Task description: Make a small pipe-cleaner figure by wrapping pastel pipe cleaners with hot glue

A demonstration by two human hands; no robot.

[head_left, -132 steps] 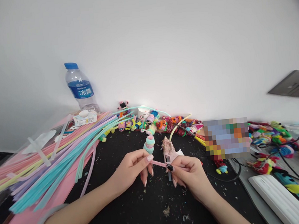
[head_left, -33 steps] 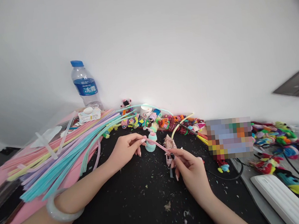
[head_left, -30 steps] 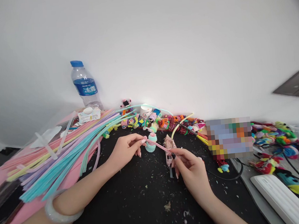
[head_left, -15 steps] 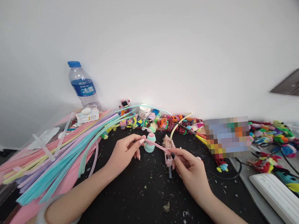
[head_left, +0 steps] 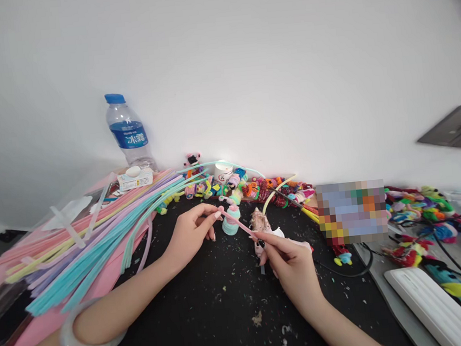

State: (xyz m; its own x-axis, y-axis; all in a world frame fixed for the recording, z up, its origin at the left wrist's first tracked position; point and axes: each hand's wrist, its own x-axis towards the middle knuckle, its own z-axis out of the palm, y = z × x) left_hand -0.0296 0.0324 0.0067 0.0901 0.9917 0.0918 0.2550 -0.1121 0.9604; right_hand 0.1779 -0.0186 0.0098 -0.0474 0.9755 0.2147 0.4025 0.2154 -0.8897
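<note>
A pink pipe cleaner [head_left: 240, 225] stretches between my two hands above the black tabletop. Its coiled end is pinched between the thumb and forefinger of my left hand [head_left: 191, 234]. My right hand [head_left: 292, 265] grips the other end in its fingertips. Just behind the strand stands a small mint-green figure [head_left: 231, 227] wound from pipe cleaners, with pink near its top. A pinkish hot glue gun [head_left: 259, 220] lies by my right hand, which covers part of it.
Bundled pastel pipe cleaners [head_left: 110, 239] lie at the left, with a water bottle [head_left: 129, 134] behind them. Several colourful pipe-cleaner pieces [head_left: 265, 191] line the wall. A white power strip [head_left: 434, 300] and black cables sit at the right. Small scraps dot the tabletop [head_left: 213, 327].
My right hand has shifted slightly left along the pink pipe cleaner and now covers more of the glue gun. My left hand has barely moved.
</note>
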